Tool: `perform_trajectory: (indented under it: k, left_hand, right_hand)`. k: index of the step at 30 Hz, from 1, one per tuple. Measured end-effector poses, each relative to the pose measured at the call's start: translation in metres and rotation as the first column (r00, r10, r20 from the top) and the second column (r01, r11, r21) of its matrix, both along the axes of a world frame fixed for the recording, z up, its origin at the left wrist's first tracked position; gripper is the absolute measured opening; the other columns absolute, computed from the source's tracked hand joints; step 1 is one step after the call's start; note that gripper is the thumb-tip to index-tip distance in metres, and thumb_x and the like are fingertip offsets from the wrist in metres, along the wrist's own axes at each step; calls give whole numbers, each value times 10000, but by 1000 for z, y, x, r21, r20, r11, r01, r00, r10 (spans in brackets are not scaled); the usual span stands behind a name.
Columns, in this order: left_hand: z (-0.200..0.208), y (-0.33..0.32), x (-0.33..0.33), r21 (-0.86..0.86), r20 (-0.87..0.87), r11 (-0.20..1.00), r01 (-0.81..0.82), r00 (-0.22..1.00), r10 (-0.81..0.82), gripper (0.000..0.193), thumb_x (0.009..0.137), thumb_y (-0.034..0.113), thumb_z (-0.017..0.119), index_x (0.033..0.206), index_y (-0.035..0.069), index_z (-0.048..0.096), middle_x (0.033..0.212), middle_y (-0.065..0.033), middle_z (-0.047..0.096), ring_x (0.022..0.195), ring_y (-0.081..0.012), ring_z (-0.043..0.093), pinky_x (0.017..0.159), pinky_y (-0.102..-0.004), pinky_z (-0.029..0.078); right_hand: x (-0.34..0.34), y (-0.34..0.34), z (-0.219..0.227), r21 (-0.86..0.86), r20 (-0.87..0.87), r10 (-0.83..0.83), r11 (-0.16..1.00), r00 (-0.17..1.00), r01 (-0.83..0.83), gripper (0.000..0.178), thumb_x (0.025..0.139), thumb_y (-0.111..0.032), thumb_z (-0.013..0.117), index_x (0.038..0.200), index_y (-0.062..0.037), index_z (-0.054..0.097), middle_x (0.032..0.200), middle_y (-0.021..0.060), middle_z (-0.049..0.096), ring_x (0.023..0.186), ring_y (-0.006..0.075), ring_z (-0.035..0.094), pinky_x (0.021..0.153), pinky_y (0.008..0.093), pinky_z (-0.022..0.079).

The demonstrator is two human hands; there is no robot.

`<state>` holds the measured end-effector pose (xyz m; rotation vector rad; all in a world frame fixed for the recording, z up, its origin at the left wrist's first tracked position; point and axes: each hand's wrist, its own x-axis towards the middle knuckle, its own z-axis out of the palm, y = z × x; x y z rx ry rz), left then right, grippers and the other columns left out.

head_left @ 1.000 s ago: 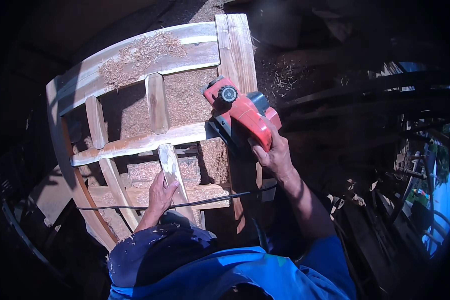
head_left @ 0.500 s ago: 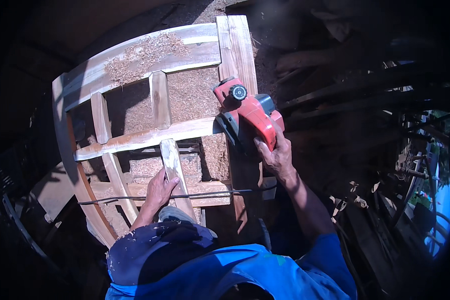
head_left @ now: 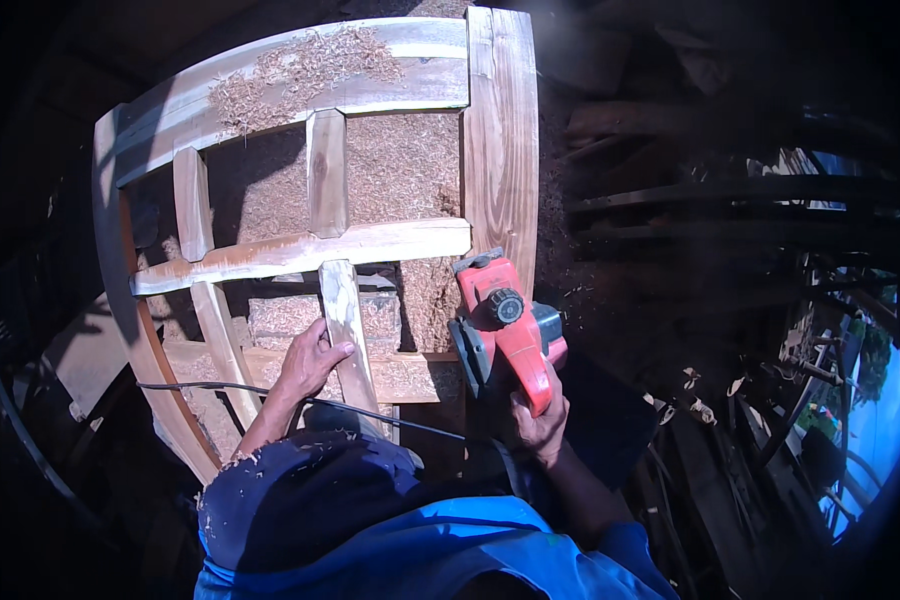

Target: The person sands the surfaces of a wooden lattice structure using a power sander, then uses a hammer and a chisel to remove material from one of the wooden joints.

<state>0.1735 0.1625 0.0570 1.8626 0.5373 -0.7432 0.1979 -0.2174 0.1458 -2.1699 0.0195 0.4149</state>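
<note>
A red and black electric hand planer rests on the right-hand stile of a wooden frame, close to my body. My right hand is wrapped round its rear handle. My left hand lies against a short upright slat in the lower middle of the frame, thumb on its face and fingers along its left edge. A crossrail runs above that slat. Pale shavings are heaped on the wide top rail.
A black cord crosses the lower frame below my left hand. Sawdust and shavings cover the ground seen through the frame's openings. Timber pieces lie in shadow on the right. A curved left stile bounds the frame.
My right hand has drawn the planer down the stile toward my body, baring its upper part. My left hand stays at the slat. The cord has shifted lower on the right.
</note>
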Motion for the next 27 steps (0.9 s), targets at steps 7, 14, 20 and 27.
perform_trajectory:
  k: [7, 14, 20, 27]
  left_hand:
    - [5, -4, 4, -43, 16, 997, -63, 998, 64, 505, 845, 325, 740, 1226, 18, 616, 649, -60, 538, 588, -170, 492, 591, -346, 422]
    - [-6, -3, -3, -46, 50, 997, -62, 997, 65, 529, 837, 323, 736, 1246, 14, 608, 684, -71, 540, 592, -176, 471, 604, -351, 426]
    - [-21, 0, -12, -27, 45, 999, -29, 999, 30, 519, 850, 336, 721, 1244, 15, 614, 664, -29, 495, 601, -140, 432, 598, -337, 403]
    - [-17, -4, -13, -71, 36, 994, -82, 996, 84, 505, 859, 287, 732, 1259, 6, 609, 790, -33, 613, 667, -114, 490, 649, -297, 442]
  right_hand:
    - [49, 26, -7, 80, 102, -19, 997, 995, 11, 607, 839, -24, 709, 1395, 34, 472, 951, 162, 703, 784, 210, 713, 705, 327, 554]
    - [92, 49, -16, 68, 183, 12, 997, 983, -24, 646, 837, -47, 739, 1414, 18, 456, 1023, 198, 717, 890, 284, 747, 762, 359, 571]
    - [176, 97, -16, 85, 407, 7, 995, 913, -45, 573, 875, -145, 750, 1378, -51, 491, 946, 194, 723, 838, 309, 748, 718, 371, 578]
    - [126, 56, -22, 184, 92, -133, 976, 987, 114, 599, 989, -411, 615, 1446, -56, 459, 848, 138, 694, 746, 211, 689, 688, 353, 538]
